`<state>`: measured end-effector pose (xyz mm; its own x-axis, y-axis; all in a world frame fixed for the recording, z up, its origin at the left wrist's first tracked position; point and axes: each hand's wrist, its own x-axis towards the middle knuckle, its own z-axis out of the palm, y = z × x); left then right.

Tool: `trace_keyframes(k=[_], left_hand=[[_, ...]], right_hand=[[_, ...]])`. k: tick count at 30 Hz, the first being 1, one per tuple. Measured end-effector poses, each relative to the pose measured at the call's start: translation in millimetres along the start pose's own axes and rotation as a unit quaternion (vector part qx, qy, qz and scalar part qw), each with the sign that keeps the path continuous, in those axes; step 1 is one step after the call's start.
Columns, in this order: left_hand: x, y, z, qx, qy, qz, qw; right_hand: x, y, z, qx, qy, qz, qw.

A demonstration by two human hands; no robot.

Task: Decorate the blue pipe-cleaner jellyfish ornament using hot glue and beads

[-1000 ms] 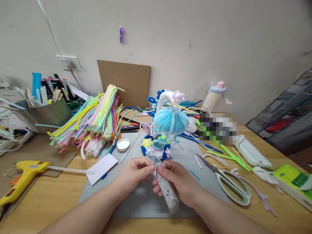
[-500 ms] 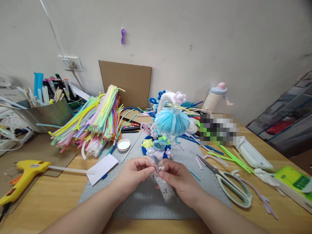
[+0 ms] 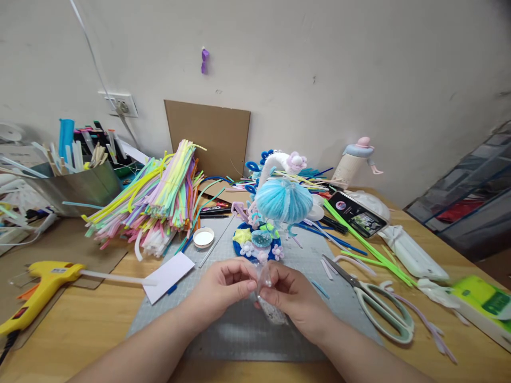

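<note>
Between my two hands is a small clear plastic bag (image 3: 274, 314) of tiny whitish bits, with a dark mark on its front. My left hand (image 3: 227, 284) pinches the bag's upper left edge. On the other side my right hand (image 3: 294, 295) grips its upper right, with the filled part hanging below the fingers. Just beyond the hands stands a pipe-cleaner craft: a fluffy light-blue lampshade shape (image 3: 284, 201) under a white curved stem (image 3: 272, 160), on a dark-blue round base (image 3: 239, 249) with small flowers and a yellow piece.
A grey cutting mat (image 3: 159, 324) lies under my hands. Left are a yellow glue gun (image 3: 56, 274), white card (image 3: 170, 276), small white dish (image 3: 203, 238) and pipe-cleaner bundles (image 3: 159, 207). Right are scissors (image 3: 383, 308), a phone (image 3: 357, 213) and a green-and-white pack (image 3: 483, 303).
Both hands stay at the bag, shifted very slightly. The bag's lower part looks tilted and shorter than before. The craft and tools have not moved.
</note>
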<state>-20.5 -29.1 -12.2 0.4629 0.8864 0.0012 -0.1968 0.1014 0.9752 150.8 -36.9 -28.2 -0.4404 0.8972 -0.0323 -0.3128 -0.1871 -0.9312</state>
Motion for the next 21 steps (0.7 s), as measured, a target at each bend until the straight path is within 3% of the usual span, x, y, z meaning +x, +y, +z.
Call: trace_keyframes(k=[6, 15, 21], left_hand=[[-10, -4, -2.2, 0.112, 0.052, 0.089, 0.988], [-20, -2, 2.3, 0.159, 0.032, 0.189, 0.968], [-28, -5, -0.2, 0.250, 0.069, 0.317, 0.913]], right_hand=[[0, 6, 0, -0.081, 0.027, -0.088, 0.992], [-16, 3, 6, -0.222, 0.043, -0.201, 0.953], [-24, -1, 3, -0.341, 0.090, -0.251, 0.901]])
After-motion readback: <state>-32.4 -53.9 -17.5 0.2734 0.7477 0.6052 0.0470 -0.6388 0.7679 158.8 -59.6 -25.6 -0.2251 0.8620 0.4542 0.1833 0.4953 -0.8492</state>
